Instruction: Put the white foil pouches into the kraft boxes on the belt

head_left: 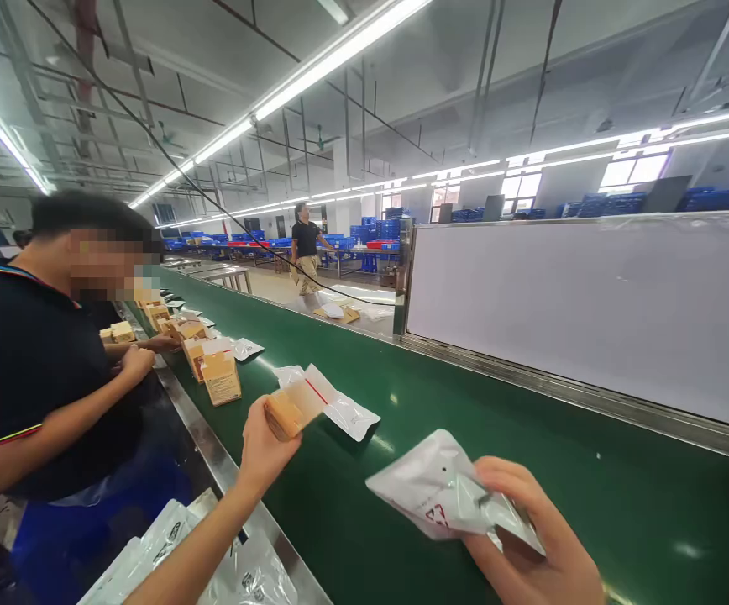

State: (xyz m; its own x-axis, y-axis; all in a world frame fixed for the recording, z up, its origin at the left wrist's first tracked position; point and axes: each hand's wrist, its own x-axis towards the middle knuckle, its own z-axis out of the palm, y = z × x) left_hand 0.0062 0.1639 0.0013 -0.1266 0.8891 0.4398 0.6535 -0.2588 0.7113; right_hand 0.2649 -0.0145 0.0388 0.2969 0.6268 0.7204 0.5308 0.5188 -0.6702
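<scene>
My left hand (265,449) is closed around a small tan box (285,413), with a whitish, partly clear flap (318,397) that has a red line sticking out past it. Just beyond, a white pouch (353,416) lies on the green belt (314,512). In my right hand (537,533), a shiny white pouch (431,486) with red print is gripped between thumb and fingers, held above the belt. Several tan boxes (222,378) stand further up the belt, beside another white pouch (248,349).
At the left, a person (37,336) in a dark shirt reaches toward the boxes. White pouches (169,546) are piled below my left forearm, by the metal belt edge (194,420). A white panel (566,311) borders the far side. Another person (306,244) stands behind.
</scene>
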